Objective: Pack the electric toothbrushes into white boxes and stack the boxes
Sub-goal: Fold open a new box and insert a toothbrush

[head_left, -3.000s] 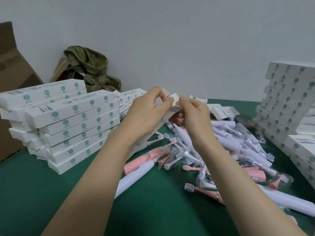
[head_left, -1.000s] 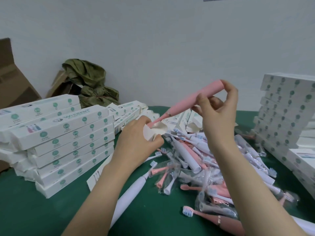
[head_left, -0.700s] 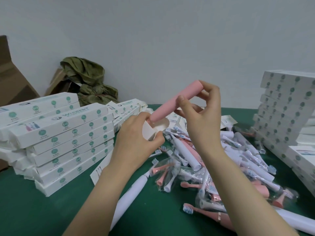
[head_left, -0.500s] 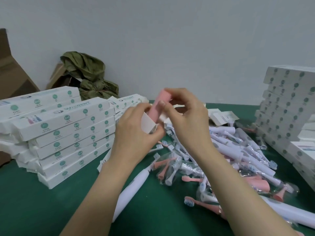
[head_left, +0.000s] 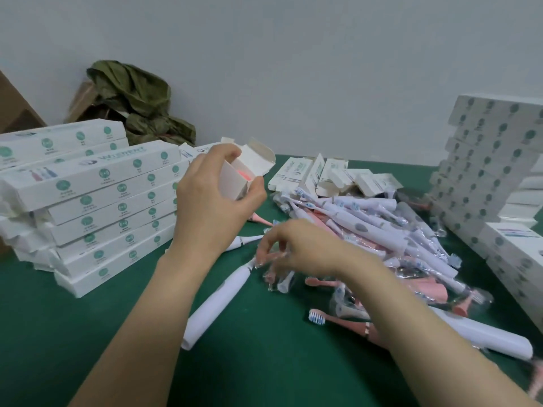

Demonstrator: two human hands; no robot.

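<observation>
My left hand (head_left: 214, 201) grips an open white box (head_left: 244, 174) above the table, its end flap up. The end of a pink toothbrush (head_left: 246, 174) shows inside the box mouth. My right hand (head_left: 296, 248) is low over the pile, fingers pinching a clear bag of brush heads (head_left: 279, 276). A heap of white and pink toothbrushes (head_left: 382, 236) in plastic wrap lies on the green table (head_left: 88, 333). One long white toothbrush handle (head_left: 217, 301) lies below my left hand.
A stack of packed white boxes (head_left: 97, 201) sits at the left. Another tall box stack (head_left: 493, 177) stands at the right edge. Flat unfolded boxes (head_left: 323, 171) lie behind the pile. A green cloth bundle (head_left: 138, 101) and brown cartons rest against the wall.
The pink toothbrush slid fully into the box that my left hand holds. My right hand let go of it and dropped down to the pile, where it now pinches a bag of brush heads.
</observation>
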